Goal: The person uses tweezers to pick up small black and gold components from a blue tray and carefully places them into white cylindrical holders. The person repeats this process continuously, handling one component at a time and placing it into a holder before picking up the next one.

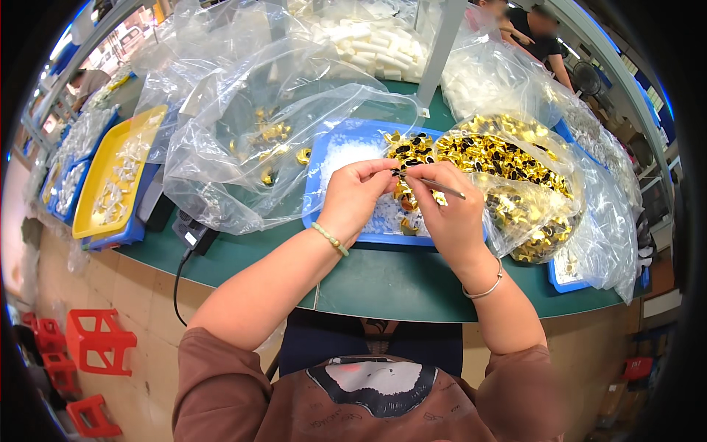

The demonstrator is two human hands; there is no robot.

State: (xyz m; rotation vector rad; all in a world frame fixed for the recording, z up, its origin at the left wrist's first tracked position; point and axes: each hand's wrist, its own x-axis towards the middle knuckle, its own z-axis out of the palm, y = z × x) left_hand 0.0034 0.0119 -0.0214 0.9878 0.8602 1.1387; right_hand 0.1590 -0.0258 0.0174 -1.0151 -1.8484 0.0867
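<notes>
1. Green worktable (383, 283): blue tray (379, 238) is set near its front edge, so anything dropped short could be lost to the floor.
2. R wrist bangle (492, 289): worn near loose bag film; could be snagged if the arm is swung outward.
3. L hand (352, 193): thumb & index pinched nearly closed over the tray, w/ small dark piece (398, 172) apparently held at the tips; exact shape can't be made out. If gripped too lightly, it could be dropped & lost among the bits below.
4. R hand (451, 210): fingers curled, slim metal tool (447, 191) held pen-like, its tip apparently near the piece. If pushed too hard, the piece could be scratched or flicked away.
5. White bits (350, 152) & gold pieces (412, 151) in tray: partly mixed; wrong one could be picked up, prob. due to crowding.
6. Bag of gold pieces (501, 156), R of tray: could be spilled if nudged by the elbow.
7. White cylinders (379, 50), far side: heaped; could be toppled if nearby film is tugged.
</notes>
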